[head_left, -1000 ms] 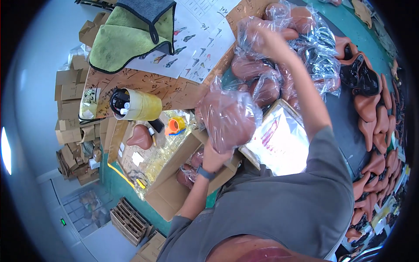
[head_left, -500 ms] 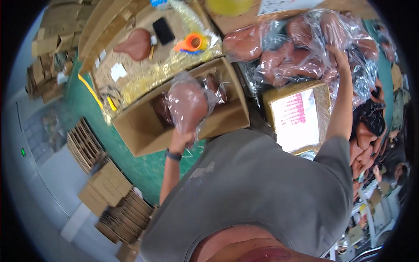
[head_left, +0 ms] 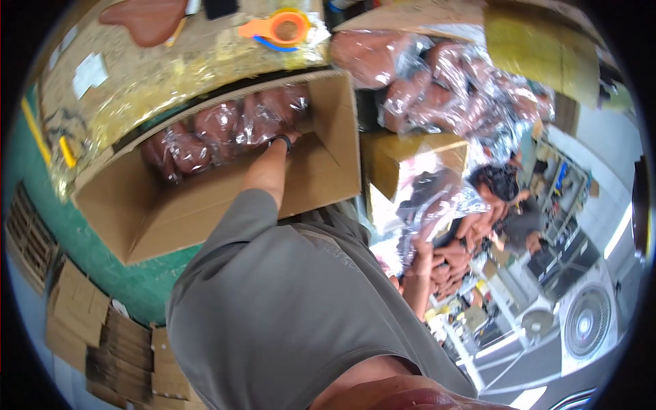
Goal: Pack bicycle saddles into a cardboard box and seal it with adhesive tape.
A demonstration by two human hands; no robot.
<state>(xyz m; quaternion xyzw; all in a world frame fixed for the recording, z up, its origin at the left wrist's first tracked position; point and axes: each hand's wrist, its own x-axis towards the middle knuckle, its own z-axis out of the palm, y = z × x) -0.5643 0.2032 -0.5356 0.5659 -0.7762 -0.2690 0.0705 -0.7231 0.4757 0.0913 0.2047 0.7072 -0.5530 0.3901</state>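
My left hand (head_left: pixel 291 136) reaches down into an open cardboard box (head_left: pixel 333 157) and touches a row of brown, saddle-shaped pieces (head_left: pixel 219 126) in clear plastic along its far wall. Its fingers are hidden among the wrapping. Off to the right, my right hand (head_left: pixel 422 247) is closed around the lower end of another wrapped brown saddle (head_left: pixel 439 195), which stands up from the fingers. The plastic hangs loosely about it.
More bagged saddles (head_left: pixel 444 82) are heaped behind a taped carton (head_left: pixel 383 160). On the workbench (head_left: pixel 198 65) lie an unwrapped brown saddle (head_left: pixel 147 20) and an orange tape dispenser-like thing (head_left: pixel 287 29). Flattened cardboard (head_left: pixel 78 301) is stacked left. Another person (head_left: pixel 523 222) works at the far right.
My left hand has lowered its wrapped saddle into the box's row. My right hand has come from the heap toward me, now with a wrapped saddle. The view has turned right.
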